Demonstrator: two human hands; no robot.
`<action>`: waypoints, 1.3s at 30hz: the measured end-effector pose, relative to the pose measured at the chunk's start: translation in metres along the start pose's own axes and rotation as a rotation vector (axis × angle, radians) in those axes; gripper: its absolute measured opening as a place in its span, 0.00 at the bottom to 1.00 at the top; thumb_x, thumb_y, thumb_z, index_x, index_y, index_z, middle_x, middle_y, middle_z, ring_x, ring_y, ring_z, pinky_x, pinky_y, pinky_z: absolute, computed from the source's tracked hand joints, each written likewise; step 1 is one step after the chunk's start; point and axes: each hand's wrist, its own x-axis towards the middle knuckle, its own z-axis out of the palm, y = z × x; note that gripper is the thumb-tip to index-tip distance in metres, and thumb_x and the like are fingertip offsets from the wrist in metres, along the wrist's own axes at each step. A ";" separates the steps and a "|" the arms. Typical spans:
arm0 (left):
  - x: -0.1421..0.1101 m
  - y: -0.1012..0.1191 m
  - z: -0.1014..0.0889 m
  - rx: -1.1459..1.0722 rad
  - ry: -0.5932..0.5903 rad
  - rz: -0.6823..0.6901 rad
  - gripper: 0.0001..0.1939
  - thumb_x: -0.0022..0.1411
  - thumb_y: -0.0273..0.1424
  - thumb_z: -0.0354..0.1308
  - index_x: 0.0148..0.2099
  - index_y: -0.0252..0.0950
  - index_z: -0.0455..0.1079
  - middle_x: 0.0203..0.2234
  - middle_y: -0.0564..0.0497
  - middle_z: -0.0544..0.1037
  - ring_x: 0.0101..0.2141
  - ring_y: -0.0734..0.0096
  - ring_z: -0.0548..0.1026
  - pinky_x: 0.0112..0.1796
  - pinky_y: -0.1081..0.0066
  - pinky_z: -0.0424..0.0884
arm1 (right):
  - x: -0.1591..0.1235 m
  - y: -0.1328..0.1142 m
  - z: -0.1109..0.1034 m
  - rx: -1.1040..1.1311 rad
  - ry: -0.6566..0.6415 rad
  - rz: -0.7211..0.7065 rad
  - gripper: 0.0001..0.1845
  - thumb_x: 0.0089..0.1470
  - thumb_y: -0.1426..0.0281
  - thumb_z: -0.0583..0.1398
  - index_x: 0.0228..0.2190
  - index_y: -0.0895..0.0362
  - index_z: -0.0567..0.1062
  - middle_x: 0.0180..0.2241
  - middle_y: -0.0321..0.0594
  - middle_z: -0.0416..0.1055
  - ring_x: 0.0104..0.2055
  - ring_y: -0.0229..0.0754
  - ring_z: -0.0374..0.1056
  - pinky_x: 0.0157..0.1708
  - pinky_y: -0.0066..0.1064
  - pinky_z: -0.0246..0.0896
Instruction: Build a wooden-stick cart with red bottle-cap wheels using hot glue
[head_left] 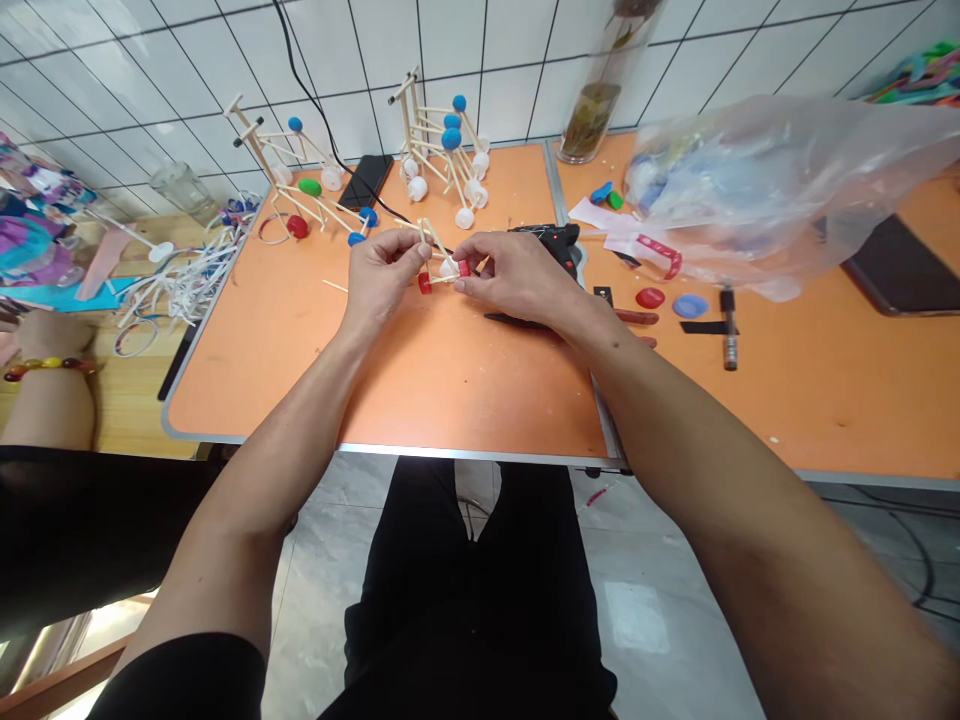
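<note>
Bare forearms (pixel 720 450) angle inward over an orange table (pixel 465 400), left hand (pixel 382 277) and right hand (pixel 517 277) together, pinching a small wooden-stick frame (pixel 439 255) at mid-table.
Red caps (pixel 424 284) sit on the frame. A black glue gun (pixel 551 245) lies just beyond the right hand; stick models (pixel 442 160) with blue balls stand farther off.

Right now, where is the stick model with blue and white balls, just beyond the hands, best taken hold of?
Likely the stick model by its wooden sticks at mid-height, from the near side: the frame is open there, while balls crowd its top and base.
</note>
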 end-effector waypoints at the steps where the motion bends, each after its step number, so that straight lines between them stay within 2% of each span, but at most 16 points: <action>1: 0.000 0.000 0.000 0.000 -0.003 0.005 0.14 0.69 0.41 0.84 0.38 0.41 0.85 0.36 0.50 0.90 0.42 0.62 0.88 0.42 0.67 0.83 | 0.000 -0.001 0.000 0.002 -0.002 0.003 0.13 0.66 0.56 0.78 0.44 0.50 0.90 0.42 0.44 0.90 0.47 0.57 0.81 0.51 0.47 0.73; 6: 0.000 -0.002 0.000 -0.019 -0.017 0.013 0.14 0.67 0.42 0.85 0.38 0.42 0.86 0.38 0.49 0.91 0.43 0.61 0.88 0.44 0.66 0.85 | -0.001 -0.005 -0.002 0.012 -0.036 0.021 0.08 0.64 0.63 0.78 0.42 0.51 0.89 0.41 0.43 0.89 0.46 0.54 0.81 0.50 0.45 0.71; 10: 0.001 -0.001 0.001 -0.007 -0.011 -0.005 0.17 0.66 0.45 0.86 0.37 0.42 0.86 0.36 0.49 0.91 0.41 0.61 0.87 0.41 0.67 0.84 | -0.001 -0.006 -0.003 0.025 -0.050 0.041 0.10 0.61 0.66 0.78 0.44 0.51 0.91 0.43 0.43 0.90 0.47 0.55 0.81 0.50 0.45 0.71; 14: -0.001 0.003 0.002 -0.004 -0.013 -0.014 0.16 0.66 0.44 0.86 0.36 0.42 0.85 0.34 0.49 0.90 0.38 0.62 0.86 0.37 0.67 0.82 | 0.002 -0.004 -0.002 0.066 -0.028 0.044 0.11 0.62 0.62 0.79 0.44 0.51 0.92 0.45 0.44 0.91 0.46 0.54 0.81 0.49 0.45 0.73; 18: -0.001 0.005 0.005 -0.001 -0.024 -0.016 0.17 0.65 0.44 0.87 0.36 0.42 0.85 0.31 0.51 0.88 0.37 0.62 0.86 0.36 0.67 0.80 | 0.004 -0.005 -0.003 0.094 0.021 0.047 0.12 0.67 0.56 0.77 0.42 0.51 0.91 0.38 0.43 0.89 0.44 0.53 0.81 0.48 0.45 0.75; 23: 0.000 0.000 0.007 -0.021 -0.048 -0.024 0.16 0.67 0.42 0.87 0.37 0.42 0.85 0.30 0.51 0.86 0.35 0.63 0.85 0.36 0.66 0.80 | 0.004 -0.007 -0.006 0.101 0.057 0.042 0.12 0.68 0.56 0.74 0.41 0.51 0.92 0.37 0.42 0.88 0.42 0.52 0.80 0.48 0.47 0.76; 28: -0.001 -0.005 0.011 -0.019 -0.077 -0.031 0.16 0.68 0.43 0.86 0.37 0.42 0.86 0.29 0.53 0.86 0.32 0.66 0.83 0.35 0.66 0.78 | 0.002 -0.010 -0.005 0.113 0.033 0.052 0.11 0.69 0.55 0.75 0.40 0.49 0.91 0.35 0.41 0.88 0.41 0.53 0.81 0.47 0.48 0.77; 34: -0.002 -0.006 0.012 -0.019 -0.097 -0.036 0.16 0.68 0.42 0.88 0.37 0.42 0.86 0.29 0.53 0.86 0.33 0.65 0.84 0.36 0.66 0.79 | 0.002 -0.009 -0.003 0.074 0.020 0.035 0.12 0.69 0.56 0.77 0.39 0.51 0.90 0.43 0.46 0.91 0.47 0.56 0.83 0.49 0.48 0.76; 39: -0.001 -0.007 0.009 -0.023 -0.105 -0.019 0.22 0.66 0.51 0.89 0.37 0.41 0.87 0.30 0.52 0.89 0.34 0.66 0.86 0.36 0.69 0.82 | 0.002 -0.006 -0.004 0.048 -0.017 0.046 0.16 0.70 0.52 0.77 0.42 0.52 0.91 0.45 0.47 0.91 0.48 0.56 0.83 0.51 0.46 0.75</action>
